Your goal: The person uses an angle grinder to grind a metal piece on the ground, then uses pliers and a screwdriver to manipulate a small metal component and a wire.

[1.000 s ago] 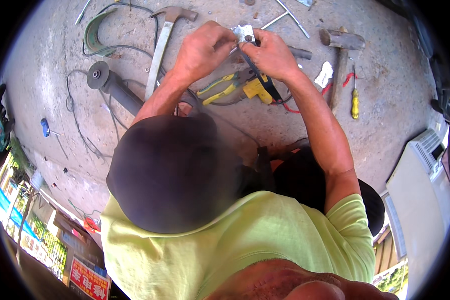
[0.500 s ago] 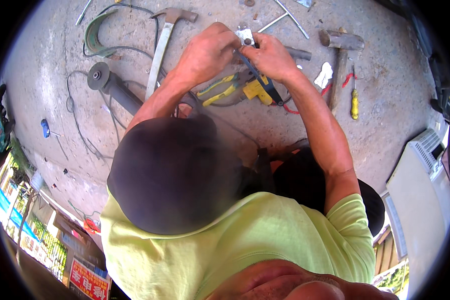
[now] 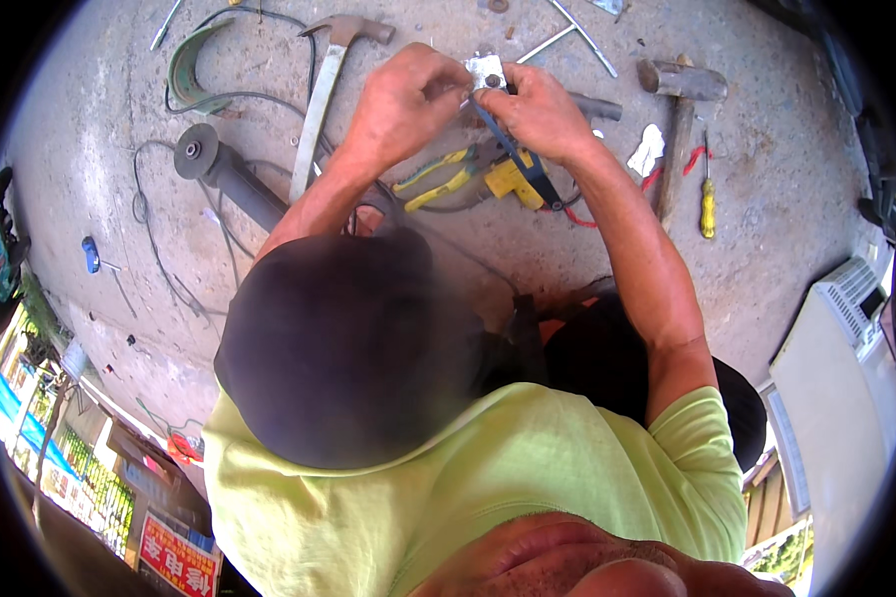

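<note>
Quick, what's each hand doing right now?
Left hand: fingers curled closed; can't tell what it holds.
Right hand: closed, holding the small silver plate.

The place was a repair workshop: a claw hammer [image 3: 326, 97], angle grinder [image 3: 244, 187], yellow-handled pliers [image 3: 450, 186], sledgehammer [image 3: 682, 107] and screwdriver [image 3: 708, 211] lay strewn over bare concrete floor [image 3: 796, 199].

Left hand [image 3: 408, 104]: claw hammer [image 3: 319, 104] just to its left, blocking a low sideways pass
Below the hands: yellow-handled pliers [image 3: 438, 181] and slanting black bar [image 3: 540, 181] crowd the way
Right hand [image 3: 543, 111]: sledgehammer [image 3: 682, 82] and crumpled white paper [image 3: 646, 149] stand beyond
Screwdriver [image 3: 707, 207]: wide passage over concrete floor [image 3: 782, 194] to its right, as far as the white panel [image 3: 828, 368]
Angle grinder [image 3: 231, 177]: looping cords [image 3: 140, 204] to its left could snag
</note>
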`<action>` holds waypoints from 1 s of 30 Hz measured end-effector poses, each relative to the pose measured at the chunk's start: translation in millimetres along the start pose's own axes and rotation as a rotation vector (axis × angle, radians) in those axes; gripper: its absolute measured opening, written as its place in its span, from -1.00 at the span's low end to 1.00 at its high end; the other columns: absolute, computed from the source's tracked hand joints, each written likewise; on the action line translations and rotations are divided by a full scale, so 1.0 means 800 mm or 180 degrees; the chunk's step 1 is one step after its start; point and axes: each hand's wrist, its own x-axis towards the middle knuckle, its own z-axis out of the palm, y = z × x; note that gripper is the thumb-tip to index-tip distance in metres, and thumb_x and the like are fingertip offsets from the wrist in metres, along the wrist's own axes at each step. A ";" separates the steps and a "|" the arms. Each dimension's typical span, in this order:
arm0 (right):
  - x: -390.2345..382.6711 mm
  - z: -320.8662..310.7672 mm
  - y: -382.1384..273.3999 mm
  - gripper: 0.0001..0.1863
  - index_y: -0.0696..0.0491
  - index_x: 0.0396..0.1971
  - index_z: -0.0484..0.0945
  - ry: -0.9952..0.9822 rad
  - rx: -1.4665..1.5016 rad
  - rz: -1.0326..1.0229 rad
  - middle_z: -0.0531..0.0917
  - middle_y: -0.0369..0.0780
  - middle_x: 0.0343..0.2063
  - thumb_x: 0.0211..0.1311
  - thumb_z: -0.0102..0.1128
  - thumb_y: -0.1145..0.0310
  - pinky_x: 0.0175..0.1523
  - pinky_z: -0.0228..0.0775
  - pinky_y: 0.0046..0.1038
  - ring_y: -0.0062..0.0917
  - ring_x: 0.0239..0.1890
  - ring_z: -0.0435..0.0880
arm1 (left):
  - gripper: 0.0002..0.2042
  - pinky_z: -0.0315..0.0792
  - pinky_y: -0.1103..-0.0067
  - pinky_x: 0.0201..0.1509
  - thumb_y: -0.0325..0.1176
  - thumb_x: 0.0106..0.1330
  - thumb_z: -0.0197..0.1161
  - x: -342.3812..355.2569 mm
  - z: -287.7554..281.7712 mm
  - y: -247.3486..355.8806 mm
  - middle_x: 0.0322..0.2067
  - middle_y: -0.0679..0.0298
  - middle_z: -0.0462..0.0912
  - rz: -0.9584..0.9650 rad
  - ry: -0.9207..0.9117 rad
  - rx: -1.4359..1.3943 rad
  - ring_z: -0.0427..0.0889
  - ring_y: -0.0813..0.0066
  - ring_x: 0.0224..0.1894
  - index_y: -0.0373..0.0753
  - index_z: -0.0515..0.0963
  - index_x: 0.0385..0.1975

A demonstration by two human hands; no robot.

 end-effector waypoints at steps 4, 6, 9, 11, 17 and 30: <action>0.003 0.005 0.010 -0.69 0.14 -0.21 0.66 0.0070 0.0065 -0.0044 0.59 -0.34 -0.57 0.28 0.20 0.19 -0.36 0.36 -0.49 -0.67 -0.52 0.50 | -0.83 0.56 0.51 -0.24 -0.49 0.18 0.41 -0.002 0.000 -0.001 -0.31 0.24 0.65 -0.0056 0.0007 -0.0019 0.68 0.42 -0.35 -0.24 0.70 -0.23; 0.001 0.001 0.003 -0.70 0.14 -0.22 0.66 0.0056 0.0025 0.0012 0.59 -0.34 -0.58 0.28 0.20 0.19 -0.36 0.36 -0.49 -0.67 -0.52 0.50 | -0.84 0.56 0.44 -0.22 -0.43 0.16 0.40 -0.003 0.000 0.001 -0.32 0.16 0.66 -0.0166 0.0024 -0.0089 0.69 0.29 -0.34 -0.24 0.70 -0.26; 0.000 0.000 0.000 -0.70 0.14 -0.23 0.66 0.0042 0.0009 0.0033 0.58 -0.34 -0.58 0.28 0.20 0.19 -0.37 0.36 -0.48 -0.67 -0.52 0.50 | -0.83 0.56 0.44 -0.22 -0.41 0.18 0.41 -0.004 0.000 0.000 -0.31 0.16 0.65 -0.0279 0.0056 -0.0040 0.69 0.30 -0.33 -0.24 0.70 -0.24; -0.001 -0.001 -0.002 -0.70 0.14 -0.24 0.66 0.0051 0.0006 0.0030 0.58 -0.34 -0.58 0.28 0.20 0.19 -0.37 0.36 -0.48 -0.67 -0.52 0.50 | -0.83 0.56 0.46 -0.23 -0.39 0.19 0.42 -0.004 0.000 -0.002 -0.31 0.17 0.65 -0.0343 0.0053 -0.0102 0.69 0.34 -0.34 -0.24 0.70 -0.23; -0.002 -0.002 -0.007 -0.69 0.14 -0.25 0.66 0.0085 0.0103 -0.0001 0.60 -0.34 -0.57 0.28 0.20 0.18 -0.35 0.38 -0.48 -0.68 -0.51 0.51 | -0.82 0.55 0.52 -0.24 -0.37 0.20 0.45 -0.009 0.003 -0.009 -0.34 0.22 0.64 -0.0486 0.0178 -0.0578 0.67 0.45 -0.35 -0.25 0.70 -0.24; 0.001 -0.003 -0.004 -0.68 0.15 -0.21 0.67 0.0159 -0.0109 -0.0041 0.64 -0.30 -0.54 0.27 0.20 0.19 -0.31 0.42 -0.46 -0.65 -0.48 0.56 | -0.85 0.55 0.55 -0.23 -0.41 0.21 0.44 -0.010 0.005 -0.005 -0.33 0.24 0.67 0.0134 0.0365 -0.0191 0.68 0.47 -0.34 -0.26 0.70 -0.25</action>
